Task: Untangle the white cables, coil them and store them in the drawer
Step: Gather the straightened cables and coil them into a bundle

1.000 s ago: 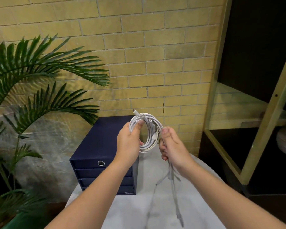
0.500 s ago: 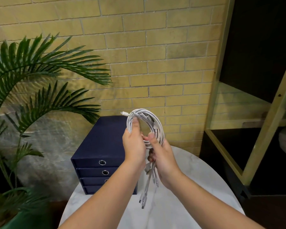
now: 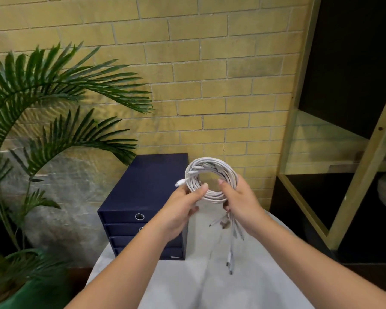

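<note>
1. White cables [image 3: 210, 163] form one coil, held above the bench [image 3: 187, 284], just right of the navy drawer unit [image 3: 147, 186].
2. Left hand [image 3: 181, 210] pinches the coil's lower left; a plug [image 3: 179, 182] pokes out leftward.
3. Right hand [image 3: 241, 201] has its fingers [image 3: 226, 206] curled round the lower right.
4. Loose ends [image 3: 231, 248] dangle below that hand, blurred, perhaps four.

The drawer unit [image 3: 147, 186] sits at the counter's [image 3: 210, 291] far left corner, all drawers shut. Bare counter lies open right of it and in front. Palm fronds [image 3: 71, 139] crowd in past the left edge; a shelf frame [image 3: 366, 175] stands off the right edge.
</note>
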Available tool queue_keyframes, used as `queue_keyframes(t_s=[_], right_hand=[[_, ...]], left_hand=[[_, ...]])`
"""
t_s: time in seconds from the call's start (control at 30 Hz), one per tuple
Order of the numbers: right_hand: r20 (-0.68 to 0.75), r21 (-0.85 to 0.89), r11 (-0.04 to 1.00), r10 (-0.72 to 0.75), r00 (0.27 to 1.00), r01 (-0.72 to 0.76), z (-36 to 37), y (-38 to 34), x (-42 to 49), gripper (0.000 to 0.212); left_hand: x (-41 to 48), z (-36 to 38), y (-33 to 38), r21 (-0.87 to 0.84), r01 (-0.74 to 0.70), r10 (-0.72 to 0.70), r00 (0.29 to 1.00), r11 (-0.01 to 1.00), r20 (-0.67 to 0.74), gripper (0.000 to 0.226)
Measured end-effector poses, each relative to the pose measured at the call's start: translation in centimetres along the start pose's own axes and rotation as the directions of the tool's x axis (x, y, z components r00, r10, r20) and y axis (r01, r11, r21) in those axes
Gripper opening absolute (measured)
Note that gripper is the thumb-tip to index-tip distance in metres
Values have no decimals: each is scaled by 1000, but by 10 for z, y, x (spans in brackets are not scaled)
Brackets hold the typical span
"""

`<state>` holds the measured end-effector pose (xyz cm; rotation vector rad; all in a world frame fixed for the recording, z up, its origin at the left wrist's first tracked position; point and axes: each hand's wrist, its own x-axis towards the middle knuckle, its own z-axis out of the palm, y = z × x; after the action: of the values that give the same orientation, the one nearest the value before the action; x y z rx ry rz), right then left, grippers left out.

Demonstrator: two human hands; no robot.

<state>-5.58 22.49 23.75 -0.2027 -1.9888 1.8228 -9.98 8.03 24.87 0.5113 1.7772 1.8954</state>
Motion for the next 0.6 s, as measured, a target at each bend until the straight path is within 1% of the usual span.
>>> queue_keyframes(t_s=[0.03,0.1,0.13,0.17,0.2,0.23,0.27,0.3,0.33,0.37,0.4,0.43,0.47,0.5,0.53,0.57,0.6], right_hand=[[45,-55,998,23,999,-20,-8,1,2,10],[159,-206,978,67,985,-34,-25,-3,5,7],[231,-308,951,74,970,1,-33,-7,6,4],[315,-427,901,69,946,76,-39,-13,7,4],[404,-537,826,71,912,173,-43,-20,8,8],[485,-614,742,86,870,269,-44,-27,9,12],[550,-661,665,114,828,348,-42,-33,10,15],[599,-684,601,137,789,415,-40,-38,10,16],[634,-688,563,159,757,458,-36,-42,11,13],[661,-680,548,171,731,486,-34,-44,12,8],[679,-669,548,176,712,502,-31,-48,12,10],[686,-667,547,186,704,506,-29,-50,13,16],[684,-673,544,199,702,501,-28,-53,13,17],[683,-677,536,203,702,504,-28,-56,13,16],[686,-679,525,205,698,513,-27,-59,13,14],[694,-673,521,201,691,525,-27,-61,13,13],[701,-670,517,203,684,533,-27,-61,13,13]], left_hand=[[-2,-9,0,4,10,-10,1000,1000,10,52],[-4,-28,2,-7,13,-13,999,1000,-44,74],[-4,-35,7,18,3,-2,997,1000,-73,79],[-3,-39,13,90,-15,22,997,996,-76,80],[-3,-40,20,204,-45,55,997,978,-46,79],[-2,-38,28,344,-74,77,997,936,6,80],[0,-33,35,485,-100,71,994,869,78,82],[2,-26,42,612,-122,31,987,781,157,83],[4,-18,47,715,-140,-35,974,685,224,82],[5,-10,50,793,-162,-96,959,587,267,79],[7,-4,51,849,-193,-128,948,491,290,72],[10,0,50,888,-221,-134,946,403,296,60],[12,3,49,909,-238,-125,947,342,295,45],[13,5,48,915,-240,-115,950,323,290,31],[15,6,46,909,-234,-108,952,346,286,21],[15,6,44,893,-226,-105,952,389,287,14],[15,5,43,877,-224,-102,951,426,292,11]])
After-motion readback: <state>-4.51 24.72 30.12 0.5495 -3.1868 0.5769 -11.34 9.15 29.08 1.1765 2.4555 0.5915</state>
